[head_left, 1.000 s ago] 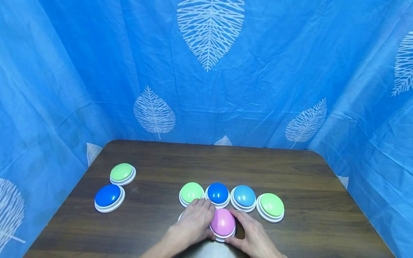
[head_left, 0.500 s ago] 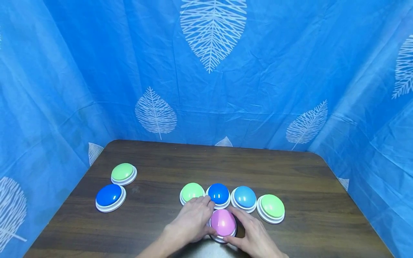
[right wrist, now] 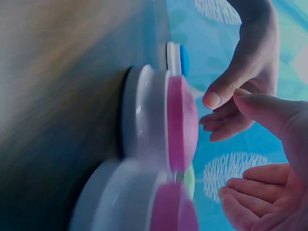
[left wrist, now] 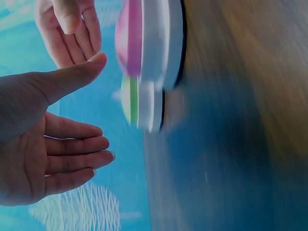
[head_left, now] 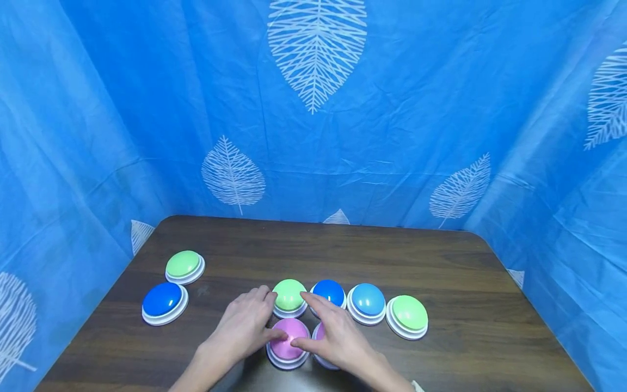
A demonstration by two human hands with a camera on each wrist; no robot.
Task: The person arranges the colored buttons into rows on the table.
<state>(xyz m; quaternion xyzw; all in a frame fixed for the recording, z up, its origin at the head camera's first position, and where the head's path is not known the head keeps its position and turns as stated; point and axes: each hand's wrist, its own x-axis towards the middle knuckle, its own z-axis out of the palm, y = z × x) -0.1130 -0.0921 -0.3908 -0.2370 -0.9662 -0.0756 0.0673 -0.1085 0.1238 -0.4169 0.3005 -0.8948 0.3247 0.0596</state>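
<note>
Two pink-domed push buttons with white bases lie side by side at the front of the table. Above the left pink button (head_left: 292,325) both hands hover, thumbs pointing at each other. My left hand (head_left: 242,324) has its fingers extended, and in the left wrist view they hold nothing. My right hand (head_left: 343,337) is likewise spread, partly covering the right pink button (head_left: 320,331). In the right wrist view its fingers (right wrist: 255,192) stand apart from both pink domes. A green button (head_left: 289,294) and a dark blue button (head_left: 329,292) lie just behind the pink pair.
Continuing the back row to the right are a light blue button (head_left: 368,299) and another green button (head_left: 410,313). Farther left on the brown wooden table (head_left: 245,239) lie a blue button (head_left: 163,299) and a green button (head_left: 183,264). A blue leaf-print curtain (head_left: 392,109) surrounds the table.
Both hands have let go of the right pink button and moved left, over the left pink one. That button, earlier mostly hidden by the left hand, now shows.
</note>
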